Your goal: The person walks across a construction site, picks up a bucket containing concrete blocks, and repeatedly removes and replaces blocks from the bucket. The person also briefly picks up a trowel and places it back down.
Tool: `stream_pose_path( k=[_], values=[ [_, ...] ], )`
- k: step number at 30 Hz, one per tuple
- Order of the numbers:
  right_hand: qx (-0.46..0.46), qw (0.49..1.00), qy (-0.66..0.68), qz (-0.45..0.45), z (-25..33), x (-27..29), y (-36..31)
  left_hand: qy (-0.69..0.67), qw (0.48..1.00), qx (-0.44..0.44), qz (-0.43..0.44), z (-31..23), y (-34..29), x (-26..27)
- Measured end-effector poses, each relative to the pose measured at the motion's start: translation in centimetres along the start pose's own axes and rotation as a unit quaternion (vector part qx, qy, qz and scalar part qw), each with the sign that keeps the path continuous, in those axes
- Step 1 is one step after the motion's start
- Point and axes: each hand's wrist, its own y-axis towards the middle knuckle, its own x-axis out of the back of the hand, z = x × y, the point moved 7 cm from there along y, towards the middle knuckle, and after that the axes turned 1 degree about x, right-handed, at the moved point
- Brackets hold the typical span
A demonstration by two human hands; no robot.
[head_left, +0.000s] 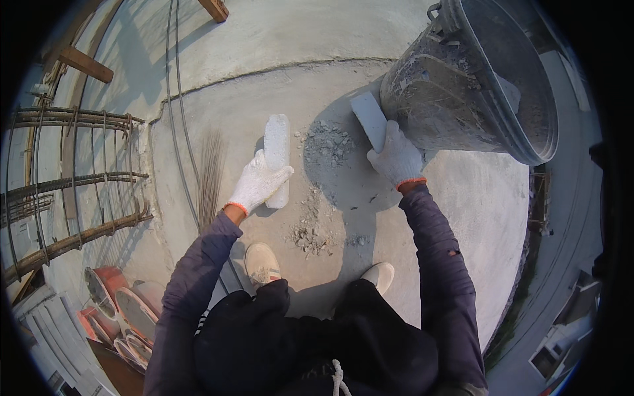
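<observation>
My left hand point(256, 181), in a white knit glove with an orange cuff, grips a long, rough white block point(277, 138) around its middle. The block lies along the concrete floor or just above it; I cannot tell which. To the right, my gloved right hand point(400, 158) holds a flat, pale grey slab point(368, 117) by its near end, thumb on the left edge. The slab leans up beside a large, dirt-caked bucket point(436, 99). Between my hands lies a heap of grey rubble point(328, 146), shaded by the bucket.
More crumbled rubble point(314, 234) lies near my shoes. Rebar cages point(79, 181) stand at the left, with thin wire rods point(211, 171) and a dark cable point(173, 99) beside them. Red-rimmed round pieces point(135, 310) sit lower left. The slab's edge point(528, 218) drops off at the right.
</observation>
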Motion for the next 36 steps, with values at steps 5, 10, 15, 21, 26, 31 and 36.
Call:
stream_pose_path(
  k=[5,10,15,21,26,31,36],
  values=[
    [0.049,0.998,-0.032,0.013,4.2,-0.9,3.8,0.053,0.998,-0.024,0.011,-3.4,5.3,-0.1],
    [0.067,0.993,-0.046,0.089,7.1,-1.9,1.1,-0.065,0.996,-0.010,0.060,-2.9,4.4,-3.8],
    [-0.022,0.982,0.063,0.179,7.3,-3.1,-4.0,-0.241,0.969,0.022,0.056,-0.1,0.6,-7.3],
    [-0.050,0.963,0.183,0.190,5.2,-4.6,-7.3,-0.323,0.946,-0.016,0.037,2.3,-1.5,-9.0],
    [-0.063,0.944,0.247,0.210,3.5,-5.7,-8.4,-0.326,0.943,-0.023,0.060,2.4,-2.1,-9.0],
    [-0.098,0.927,0.264,0.248,2.5,-5.5,-10.0,-0.284,0.956,-0.022,0.064,0.7,-4.3,-8.3],
    [-0.080,0.939,0.261,0.207,2.4,-3.9,-10.2,-0.237,0.968,-0.012,0.088,-1.4,-4.9,-7.3]
  ],
)
